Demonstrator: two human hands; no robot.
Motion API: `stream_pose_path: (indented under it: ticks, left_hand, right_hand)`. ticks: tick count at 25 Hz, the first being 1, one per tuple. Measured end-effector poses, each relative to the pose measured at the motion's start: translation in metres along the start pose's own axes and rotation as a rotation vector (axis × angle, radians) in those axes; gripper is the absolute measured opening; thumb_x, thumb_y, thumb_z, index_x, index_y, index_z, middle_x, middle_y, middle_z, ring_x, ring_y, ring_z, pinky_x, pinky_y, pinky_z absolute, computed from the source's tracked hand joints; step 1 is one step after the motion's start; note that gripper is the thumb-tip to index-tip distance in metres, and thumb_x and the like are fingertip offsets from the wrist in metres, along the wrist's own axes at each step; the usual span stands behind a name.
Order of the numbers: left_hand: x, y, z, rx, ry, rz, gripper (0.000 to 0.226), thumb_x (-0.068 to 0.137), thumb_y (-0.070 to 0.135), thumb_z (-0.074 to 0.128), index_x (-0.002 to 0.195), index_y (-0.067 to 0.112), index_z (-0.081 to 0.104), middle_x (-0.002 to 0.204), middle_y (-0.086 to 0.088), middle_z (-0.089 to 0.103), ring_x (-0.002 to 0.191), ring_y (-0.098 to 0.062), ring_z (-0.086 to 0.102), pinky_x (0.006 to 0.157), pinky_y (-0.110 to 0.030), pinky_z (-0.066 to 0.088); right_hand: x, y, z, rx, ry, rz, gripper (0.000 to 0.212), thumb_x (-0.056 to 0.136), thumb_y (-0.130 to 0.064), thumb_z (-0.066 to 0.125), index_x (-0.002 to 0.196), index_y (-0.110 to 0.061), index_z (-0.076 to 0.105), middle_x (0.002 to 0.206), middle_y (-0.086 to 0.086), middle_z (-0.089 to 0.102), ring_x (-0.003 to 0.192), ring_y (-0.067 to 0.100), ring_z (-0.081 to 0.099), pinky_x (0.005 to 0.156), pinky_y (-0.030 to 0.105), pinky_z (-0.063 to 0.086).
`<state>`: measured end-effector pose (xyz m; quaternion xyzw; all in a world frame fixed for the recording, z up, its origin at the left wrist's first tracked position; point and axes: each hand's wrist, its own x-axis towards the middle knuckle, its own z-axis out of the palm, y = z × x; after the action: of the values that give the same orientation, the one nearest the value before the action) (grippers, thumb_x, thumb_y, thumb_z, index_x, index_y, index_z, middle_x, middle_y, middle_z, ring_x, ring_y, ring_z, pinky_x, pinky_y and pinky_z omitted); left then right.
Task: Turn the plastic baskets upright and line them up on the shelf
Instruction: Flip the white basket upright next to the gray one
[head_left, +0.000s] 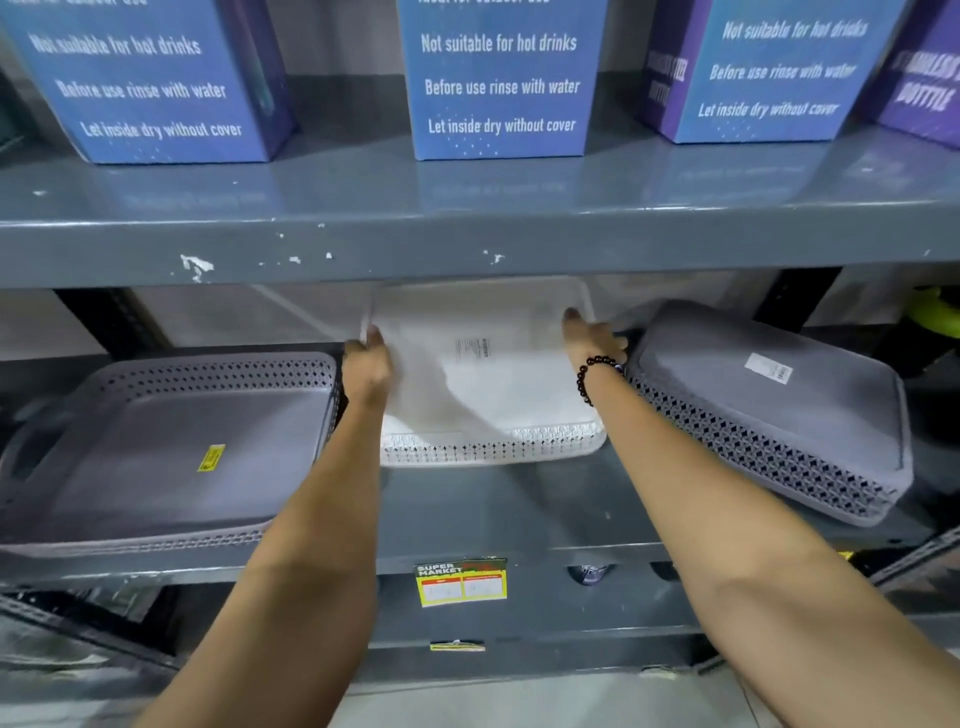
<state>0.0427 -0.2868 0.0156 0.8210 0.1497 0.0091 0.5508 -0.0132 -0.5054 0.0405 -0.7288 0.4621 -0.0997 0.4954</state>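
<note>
This was a shop: a "SUPER MARKET" price tag (460, 582) hung at lower centre on grey metal shelving (467, 244), with boxed bottles (498, 78) above.

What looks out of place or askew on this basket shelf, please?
All three baskets lie bottom-up. The right grey basket sits skewed and tilted. The white basket is tipped up, held by both hands. The upper shelf edge has chipped paint.
</note>
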Motion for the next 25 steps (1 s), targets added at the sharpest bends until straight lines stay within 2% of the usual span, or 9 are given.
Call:
stream_pose_path:
  ticks: [3,6,9,12,14,17,19,21,25]
  left_hand:
    - [0.002,0.014,-0.018,-0.336,0.038,0.054,0.052,0.099,0.045,0.031,0.124,0.002,0.047,0.131,-0.021,0.053,0.119,-0.034,0.053,0.097,-0.037,0.041]
    - [0.008,0.006,-0.041,-0.485,0.012,-0.009,0.06,0.08,0.068,0.039,0.096,0.015,0.061,0.126,-0.026,0.057,0.116,-0.037,0.057,0.101,-0.047,0.044]
    - [-0.013,-0.011,-0.061,-0.351,-0.002,-0.043,0.06,0.089,0.06,0.038,0.119,0.012,0.057,0.125,-0.013,0.058,0.118,-0.03,0.055,0.105,-0.044,0.042]
    - [-0.021,-0.028,-0.072,-0.121,0.027,-0.109,0.059,0.091,0.045,0.047,0.129,-0.001,0.051,0.133,-0.019,0.055,0.12,-0.034,0.055,0.103,-0.043,0.044]
    - [-0.031,-0.031,-0.079,-0.004,0.024,-0.111,0.044,0.086,0.032,0.058,0.109,-0.005,0.062,0.117,-0.022,0.064,0.115,-0.035,0.058,0.099,-0.041,0.048]
    - [-0.049,-0.033,-0.083,0.229,0.048,-0.043,0.025,0.085,0.013,0.06,0.062,0.002,0.059,0.07,-0.014,0.06,0.1,-0.037,0.064,0.087,-0.039,0.051]
    - [-0.061,-0.035,-0.08,0.368,0.079,0.047,0.02,0.084,0.001,0.052,0.068,-0.003,0.064,0.074,-0.021,0.062,0.09,-0.04,0.062,0.081,-0.041,0.052]
    - [-0.068,-0.042,-0.074,0.466,0.101,0.122,0.018,0.083,-0.005,0.049,0.084,-0.009,0.066,0.084,-0.026,0.064,0.09,-0.042,0.063,0.071,-0.04,0.05]
    - [-0.082,-0.063,-0.067,0.584,0.117,0.196,0.018,0.086,-0.007,0.049,0.099,-0.01,0.061,0.103,-0.027,0.066,0.096,-0.041,0.063,0.072,-0.039,0.049]
  right_hand:
    - [0.003,-0.009,-0.017,0.597,0.058,-0.036,0.045,0.095,-0.038,0.035,0.103,-0.004,0.064,0.112,0.021,0.059,0.111,0.031,0.05,0.088,0.037,0.043]
    - [-0.002,0.015,-0.028,1.002,0.023,0.04,0.034,0.091,-0.04,0.04,0.065,-0.019,0.051,0.072,0.0,0.054,0.084,0.023,0.053,0.064,0.028,0.04]
    - [-0.008,0.052,-0.029,0.885,0.005,0.043,0.042,0.077,-0.058,0.048,0.065,-0.018,0.058,0.075,0.002,0.065,0.077,0.024,0.063,0.073,0.032,0.048]
    - [0.021,0.091,-0.019,0.736,-0.086,0.084,0.07,0.048,-0.071,0.065,0.095,-0.02,0.07,0.11,0.003,0.07,0.098,0.027,0.066,0.093,0.042,0.051]
    - [0.004,0.092,-0.029,0.606,-0.099,0.105,0.074,0.054,-0.057,0.072,0.114,-0.015,0.063,0.12,-0.004,0.062,0.105,0.021,0.062,0.095,0.036,0.047]
    - [-0.027,0.083,-0.043,0.334,-0.025,0.082,0.032,0.083,-0.019,0.06,0.113,-0.013,0.053,0.102,0.003,0.049,0.095,0.017,0.052,0.078,0.027,0.04]
    - [-0.036,0.083,-0.044,0.15,-0.013,0.022,0.011,0.091,-0.011,0.046,0.088,-0.017,0.055,0.099,0.009,0.05,0.092,0.017,0.05,0.075,0.026,0.038]
    - [-0.037,0.089,-0.043,0.051,0.001,-0.056,0.029,0.092,-0.003,0.04,0.075,-0.014,0.061,0.107,0.017,0.062,0.102,0.024,0.059,0.077,0.028,0.042]
    - [-0.041,0.106,-0.043,0.004,0.088,-0.077,0.032,0.088,0.004,0.04,0.104,0.002,0.068,0.119,0.023,0.064,0.111,0.036,0.059,0.085,0.033,0.048]
